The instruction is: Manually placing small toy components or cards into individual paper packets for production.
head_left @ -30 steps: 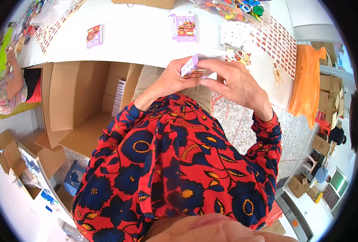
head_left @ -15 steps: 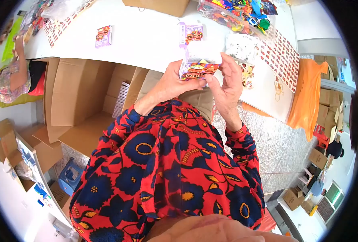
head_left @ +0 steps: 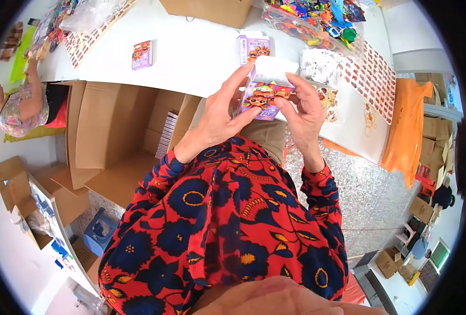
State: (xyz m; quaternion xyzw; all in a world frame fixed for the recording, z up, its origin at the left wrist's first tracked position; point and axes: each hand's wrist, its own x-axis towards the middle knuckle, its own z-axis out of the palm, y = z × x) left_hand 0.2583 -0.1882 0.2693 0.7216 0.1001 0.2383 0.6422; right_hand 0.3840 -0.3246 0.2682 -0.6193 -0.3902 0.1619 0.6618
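Between my two hands is a small purple carton (head_left: 265, 100) printed with red cartoon figures, held upright in front of me at the table's near edge. Its white top flap (head_left: 276, 68) stands up, unfolded. My left hand (head_left: 223, 107) grips the carton's left side, thumb on the front and fingers behind. My right hand (head_left: 302, 107) pinches the right side, thumb on the printed front. What the carton contains is hidden. Just beyond it on the table stands a second purple carton (head_left: 254, 47); another purple carton (head_left: 142, 55) lies farther left.
A large open cardboard box (head_left: 112, 126) with a stack of cartons (head_left: 167, 134) inside stands left below the white table (head_left: 196, 58). Back right are a clear bin of colourful pieces (head_left: 322, 26), white packets (head_left: 319, 67) and sticker sheets (head_left: 370, 79). Another person (head_left: 25, 107) works at far left.
The carton has tipped so that its printed front now faces up toward me. My left fingers have risen along its side, and my right thumb has moved on the front.
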